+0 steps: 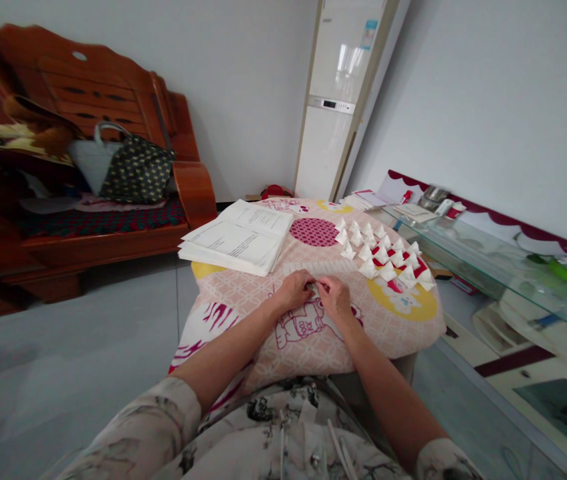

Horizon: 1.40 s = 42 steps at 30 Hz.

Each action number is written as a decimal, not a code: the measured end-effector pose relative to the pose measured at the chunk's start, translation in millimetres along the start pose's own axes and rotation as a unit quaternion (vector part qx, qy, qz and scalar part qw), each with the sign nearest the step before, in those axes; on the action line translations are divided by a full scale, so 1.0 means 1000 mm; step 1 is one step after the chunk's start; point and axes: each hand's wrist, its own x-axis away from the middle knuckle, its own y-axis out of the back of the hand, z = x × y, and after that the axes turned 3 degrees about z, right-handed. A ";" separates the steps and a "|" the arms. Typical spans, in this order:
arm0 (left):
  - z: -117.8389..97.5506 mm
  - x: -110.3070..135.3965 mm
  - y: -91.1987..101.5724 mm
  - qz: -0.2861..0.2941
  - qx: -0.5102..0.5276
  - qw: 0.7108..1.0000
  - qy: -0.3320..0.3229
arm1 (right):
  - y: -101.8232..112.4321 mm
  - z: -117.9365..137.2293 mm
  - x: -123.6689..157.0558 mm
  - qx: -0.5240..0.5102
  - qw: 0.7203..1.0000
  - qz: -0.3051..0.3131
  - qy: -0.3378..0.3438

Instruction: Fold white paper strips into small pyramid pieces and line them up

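My left hand [296,289] and my right hand [334,297] meet over the cloth-covered table, their fingers pinched close together. Between the fingertips is a small piece of white paper, mostly hidden by the fingers. Just beyond the hands, a pale paper strip [336,267] lies flat; I cannot tell whether it joins the held piece. Several small folded paper pyramids [388,271] stand in rows on the right. To the left of the hands rests a thick stack of printed sheets [238,235].
A patterned pink cloth [263,353] covers the table. Along the right runs a glass-topped cabinet [493,280] with small items on it. A wooden sofa [108,100] holding bags stands at the left, and a tall white air conditioner [330,73] is in the corner.
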 end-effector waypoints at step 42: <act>0.006 0.000 0.015 -0.101 0.202 0.962 0.155 | 0.011 -0.006 0.009 -0.072 0.993 -0.067 -0.064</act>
